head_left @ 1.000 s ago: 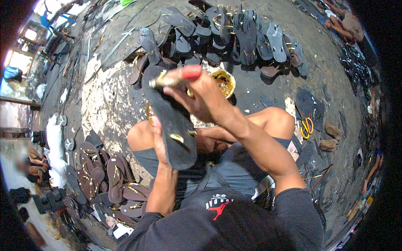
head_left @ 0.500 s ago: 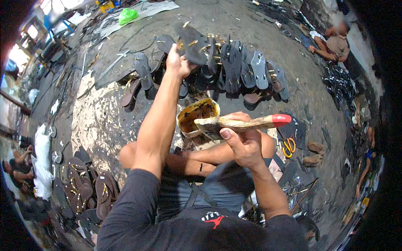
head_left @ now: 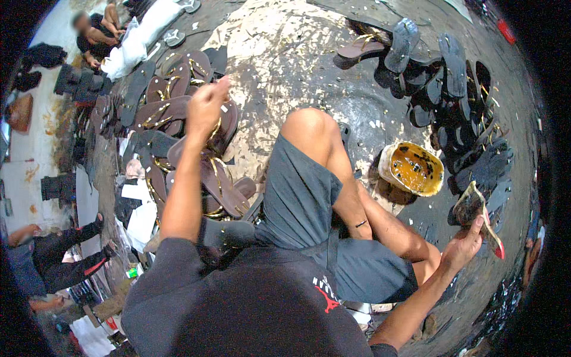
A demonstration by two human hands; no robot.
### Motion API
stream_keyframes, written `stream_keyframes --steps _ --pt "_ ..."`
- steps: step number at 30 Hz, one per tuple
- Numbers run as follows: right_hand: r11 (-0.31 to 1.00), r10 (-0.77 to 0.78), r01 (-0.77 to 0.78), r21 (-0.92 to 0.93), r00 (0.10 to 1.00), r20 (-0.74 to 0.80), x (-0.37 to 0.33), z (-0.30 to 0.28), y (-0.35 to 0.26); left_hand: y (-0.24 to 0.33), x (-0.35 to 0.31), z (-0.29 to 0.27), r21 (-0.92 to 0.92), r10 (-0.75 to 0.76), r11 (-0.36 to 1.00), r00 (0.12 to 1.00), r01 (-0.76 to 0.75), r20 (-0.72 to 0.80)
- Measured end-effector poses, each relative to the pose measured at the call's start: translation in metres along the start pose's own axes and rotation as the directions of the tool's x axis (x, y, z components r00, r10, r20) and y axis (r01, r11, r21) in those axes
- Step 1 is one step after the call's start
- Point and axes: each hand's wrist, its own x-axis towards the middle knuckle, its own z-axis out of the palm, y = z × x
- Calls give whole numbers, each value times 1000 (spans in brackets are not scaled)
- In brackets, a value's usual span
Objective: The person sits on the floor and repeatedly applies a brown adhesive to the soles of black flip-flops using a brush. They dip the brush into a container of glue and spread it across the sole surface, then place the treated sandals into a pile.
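Note:
My left hand hovers over a pile of brown flip-flops with gold-coloured bits on their straps. Its fingers are smeared by motion, and I cannot make out anything in them. One brown flip-flop lies just under that hand. Off to the right, my right hand is closed round a flat wooden brush with a red handle end and dark, smeared bristles. A whitish plastic tub stands beyond my crossed legs, holding sticky-looking amber stuff with dark flecks.
Black and grey sandals stand in a curved row at the far right, behind the tub. A pale, dark-stained sheet covers the floor ahead. White plastic bundles lie at the far left, near a seated person. Another person is at left.
My view has turned left. The left hand has moved from the sandal it held at the far row to the brown pile. My right hand still grips the brush, now farther right.

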Motion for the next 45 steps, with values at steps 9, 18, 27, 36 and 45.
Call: stream_keyframes --steps 9,18,27,36,45 --pt "458 122 392 -798 862 493 70 89 63 -74 -26 9 377 285 865 942 -333 178" --pt "761 -124 295 -577 940 317 66 69 64 97 -76 50 -25 428 891 822 -453 374" --pt "824 -129 164 -543 986 101 63 -42 3 157 -69 59 -400 503 843 793 -361 345" --pt "866 -499 459 196 818 287 -71 156 -35 208 -158 133 -772 258 138 730 621 633" --pt "724 -688 681 114 697 201 -55 159 -40 210 -164 134 -715 405 -145 700 684 588"
